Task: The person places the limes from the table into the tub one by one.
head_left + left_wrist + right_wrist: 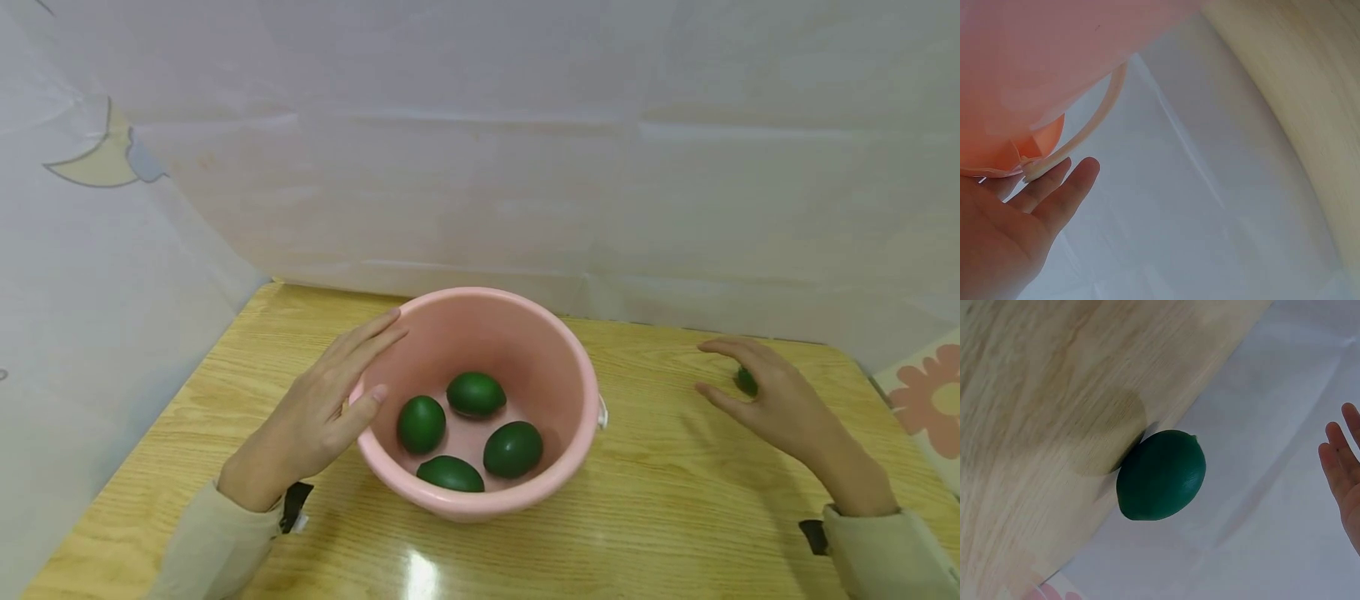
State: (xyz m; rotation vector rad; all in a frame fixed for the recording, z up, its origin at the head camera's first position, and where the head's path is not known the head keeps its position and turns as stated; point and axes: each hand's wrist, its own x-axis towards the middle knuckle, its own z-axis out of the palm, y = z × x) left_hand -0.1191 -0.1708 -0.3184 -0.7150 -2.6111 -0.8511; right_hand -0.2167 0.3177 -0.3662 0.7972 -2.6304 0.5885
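A pink bucket [487,333] stands upright on the table, with several green limes [476,394] lying on its bottom. At the bucket's left rim is my left hand [315,412], fingers extended along it and thumb over the edge. The left wrist view shows these fingers [1063,200] beside the pale bucket handle [1094,122]. Over the table's right side, my right hand [783,404] hovers with fingers spread and nothing in them. Another lime [1161,475] sits on the table just beyond that hand, partly hidden by it in the head view.
The wooden table [652,517] ends at a pale sheet [480,167] hanging behind and at the left side. A printed flower [937,400] shows on the sheet at right. White handle fitting [603,412] sticks out from the bucket's right side.
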